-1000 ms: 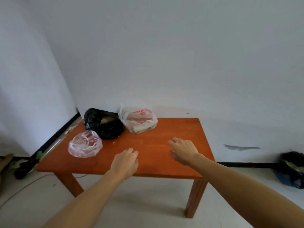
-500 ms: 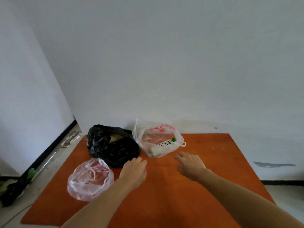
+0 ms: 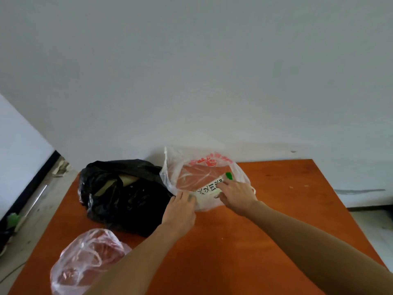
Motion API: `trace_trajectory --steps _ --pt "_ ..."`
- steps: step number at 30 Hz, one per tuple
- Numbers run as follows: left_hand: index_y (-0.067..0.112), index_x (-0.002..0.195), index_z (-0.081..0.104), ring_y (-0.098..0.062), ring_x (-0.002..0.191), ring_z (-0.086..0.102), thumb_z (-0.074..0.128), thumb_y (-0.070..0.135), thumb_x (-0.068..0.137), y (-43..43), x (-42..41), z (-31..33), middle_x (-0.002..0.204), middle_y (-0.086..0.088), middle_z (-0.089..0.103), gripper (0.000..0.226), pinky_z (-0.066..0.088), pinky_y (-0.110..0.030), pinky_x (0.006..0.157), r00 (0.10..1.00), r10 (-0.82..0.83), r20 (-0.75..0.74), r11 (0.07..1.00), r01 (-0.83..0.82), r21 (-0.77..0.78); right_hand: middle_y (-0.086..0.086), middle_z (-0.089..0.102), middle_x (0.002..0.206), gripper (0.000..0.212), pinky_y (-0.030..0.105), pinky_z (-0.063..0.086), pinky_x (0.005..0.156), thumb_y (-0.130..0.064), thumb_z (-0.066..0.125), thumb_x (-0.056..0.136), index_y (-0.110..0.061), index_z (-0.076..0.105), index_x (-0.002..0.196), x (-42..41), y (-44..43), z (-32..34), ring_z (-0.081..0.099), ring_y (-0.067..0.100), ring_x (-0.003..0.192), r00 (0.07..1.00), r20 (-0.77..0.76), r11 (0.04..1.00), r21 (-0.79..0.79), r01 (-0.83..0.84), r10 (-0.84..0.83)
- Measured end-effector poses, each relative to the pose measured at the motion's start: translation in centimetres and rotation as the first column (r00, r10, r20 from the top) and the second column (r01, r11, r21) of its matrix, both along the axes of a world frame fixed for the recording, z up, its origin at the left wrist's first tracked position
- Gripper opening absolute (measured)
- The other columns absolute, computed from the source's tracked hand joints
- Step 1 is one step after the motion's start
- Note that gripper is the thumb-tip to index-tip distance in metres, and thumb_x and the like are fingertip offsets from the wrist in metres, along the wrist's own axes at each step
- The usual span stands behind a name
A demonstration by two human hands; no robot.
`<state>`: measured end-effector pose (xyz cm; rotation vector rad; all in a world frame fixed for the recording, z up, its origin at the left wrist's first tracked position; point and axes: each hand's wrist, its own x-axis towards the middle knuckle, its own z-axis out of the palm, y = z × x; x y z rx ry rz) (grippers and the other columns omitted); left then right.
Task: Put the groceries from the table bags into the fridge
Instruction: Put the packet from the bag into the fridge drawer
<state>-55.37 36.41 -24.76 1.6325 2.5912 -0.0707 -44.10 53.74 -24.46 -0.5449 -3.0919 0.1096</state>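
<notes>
Both my hands are at the clear plastic bag with red print (image 3: pixel 204 167), which stands at the back of the orange wooden table (image 3: pixel 287 209) against the white wall. My left hand (image 3: pixel 180 211) pinches the bag's near edge. My right hand (image 3: pixel 236 194) lies on the white packet with black lettering and a green cap (image 3: pixel 209 188) inside it; whether it grips the packet, I cannot tell. Touching the bag's left side sits a crumpled black plastic bag (image 3: pixel 123 194). Nearer me lies a small clear bag with something reddish inside (image 3: pixel 89 260).
</notes>
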Motion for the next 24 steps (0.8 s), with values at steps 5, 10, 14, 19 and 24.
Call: trace_trajectory --steps 5,10,14,19,24 --pt "0.012 0.143 0.026 -0.032 0.141 0.019 0.043 0.022 0.095 3.0 -3.0 -3.6 0.149 -0.014 0.025 0.052 0.024 -0.042 0.115 1.000 -0.007 -0.024 0.992 0.004 -0.129 0.008 0.051 0.137 0.033 0.034 0.050 0.084 -0.014 0.051 0.091 -0.014 0.052 0.124 -6.7 3.4 -4.6 0.057 0.024 0.112 0.996 0.092 0.999 -0.045 0.000 0.004" --pt "0.019 0.139 0.033 -0.028 0.129 0.032 0.044 0.022 0.094 3.4 -5.1 -7.5 0.137 -0.009 0.037 0.047 0.028 -0.040 0.110 0.999 0.027 0.033 0.987 -0.022 -0.160 0.013 0.044 0.141 0.056 0.044 0.043 0.101 -0.008 0.065 0.083 -0.011 0.042 0.135 -10.4 4.5 -9.3 0.038 0.031 0.133 0.948 0.314 0.999 -0.028 -0.038 0.045" --pt "0.015 0.138 0.033 -0.029 0.132 0.030 0.042 0.022 0.097 2.9 -6.0 -10.0 0.140 -0.010 0.035 0.042 0.025 -0.041 0.113 0.997 0.005 0.083 0.976 0.013 -0.218 0.016 0.030 0.151 0.083 0.054 0.030 0.112 -0.028 0.076 0.077 -0.012 0.031 0.144 -11.9 5.1 -12.1 0.023 0.033 0.141 0.878 0.474 0.997 -0.028 -0.066 0.072" --pt "0.014 0.137 0.036 -0.028 0.129 0.033 0.040 0.019 0.096 2.4 -6.8 -11.8 0.136 -0.010 0.040 0.041 0.026 -0.040 0.113 0.991 -0.036 0.128 0.974 0.063 -0.216 0.016 0.037 0.145 0.084 0.058 0.030 0.108 -0.035 0.077 0.073 -0.012 0.034 0.141 -12.3 4.6 -13.8 0.030 0.034 0.137 0.874 0.485 0.997 0.053 -0.061 0.028" --pt "0.013 0.138 0.032 -0.029 0.128 0.033 0.041 0.020 0.095 2.3 -7.4 -12.0 0.136 -0.012 0.039 0.044 0.025 -0.041 0.113 0.987 -0.115 0.116 0.968 0.138 -0.209 0.010 0.040 0.144 0.075 0.055 0.035 0.106 -0.023 0.076 0.075 -0.014 0.035 0.137 -11.6 4.3 -12.2 0.035 0.029 0.136 0.918 0.397 1.000 0.001 0.007 -0.007"
